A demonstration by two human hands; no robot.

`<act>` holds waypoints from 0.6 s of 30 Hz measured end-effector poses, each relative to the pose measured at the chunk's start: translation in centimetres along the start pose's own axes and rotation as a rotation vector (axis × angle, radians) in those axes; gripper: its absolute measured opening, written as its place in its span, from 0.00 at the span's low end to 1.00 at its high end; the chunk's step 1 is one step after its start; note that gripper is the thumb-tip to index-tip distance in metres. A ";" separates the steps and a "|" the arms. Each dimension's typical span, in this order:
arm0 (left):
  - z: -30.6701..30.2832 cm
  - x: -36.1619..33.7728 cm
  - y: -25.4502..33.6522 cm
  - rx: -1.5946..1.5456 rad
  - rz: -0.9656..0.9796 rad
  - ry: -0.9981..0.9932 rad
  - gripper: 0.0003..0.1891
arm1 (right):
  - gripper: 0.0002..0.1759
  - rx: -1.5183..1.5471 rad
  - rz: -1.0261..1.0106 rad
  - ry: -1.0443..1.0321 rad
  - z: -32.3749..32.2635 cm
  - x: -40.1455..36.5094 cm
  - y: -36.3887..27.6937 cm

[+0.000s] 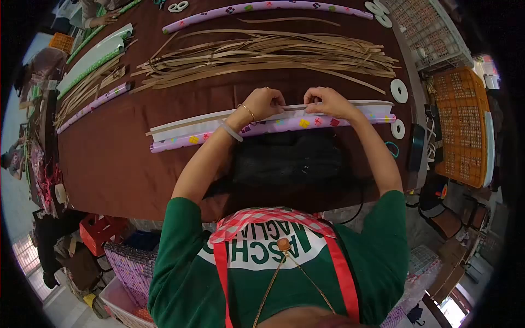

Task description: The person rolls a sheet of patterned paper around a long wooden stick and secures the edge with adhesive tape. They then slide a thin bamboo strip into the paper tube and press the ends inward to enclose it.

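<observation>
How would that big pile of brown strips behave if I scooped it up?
The strips look springy rather than floppy, since many bow in long, smooth curves. Being so thin, they're probably light for their length. They'd likely snag or slide apart, as they cross loosely and their ends splay.

Soft light covers the table (109,175), glare whitens a lower-right opening (453,311), and fisheye distortion bends the edges.

Orange perforated plastic crate (462,128) beyond right edge of brown-clothed table (109,169); white latticed plastic crate (429,33) off far right corner; red plastic piece (101,232), perhaps crate, outside near left corner.
</observation>
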State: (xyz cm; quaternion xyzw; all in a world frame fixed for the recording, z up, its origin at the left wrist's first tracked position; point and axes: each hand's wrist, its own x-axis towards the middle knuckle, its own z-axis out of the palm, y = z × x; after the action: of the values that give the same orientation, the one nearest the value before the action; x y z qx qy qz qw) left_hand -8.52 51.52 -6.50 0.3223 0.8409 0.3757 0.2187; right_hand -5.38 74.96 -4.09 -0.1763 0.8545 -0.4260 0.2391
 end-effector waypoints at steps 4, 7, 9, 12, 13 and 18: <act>-0.1 -0.1 0.2 -0.009 -0.011 0.006 0.10 | 0.10 0.013 0.005 0.016 -0.1 -0.2 -0.1; -0.1 -0.1 0.3 -0.001 0.011 0.017 0.10 | 0.11 0.014 -0.020 0.031 -0.3 -0.3 -0.1; -0.3 -0.2 0.5 -0.013 -0.017 -0.005 0.10 | 0.12 0.024 0.005 0.027 -0.3 -0.2 0.2; -0.1 0.0 0.2 -0.012 -0.036 -0.006 0.10 | 0.12 0.040 0.027 0.023 -0.3 -0.3 0.2; 0.0 0.0 0.1 -0.011 -0.034 -0.007 0.10 | 0.11 0.044 0.021 0.023 -0.3 -0.3 0.2; -0.2 -0.1 0.3 -0.016 -0.029 -0.005 0.10 | 0.12 0.017 0.034 -0.005 -0.8 -0.5 -0.3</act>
State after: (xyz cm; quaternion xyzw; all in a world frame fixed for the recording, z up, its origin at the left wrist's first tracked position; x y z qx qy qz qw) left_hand -8.45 51.51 -6.14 0.3092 0.8420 0.3785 0.2287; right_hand -5.35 75.52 -3.30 -0.1609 0.8533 -0.4286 0.2497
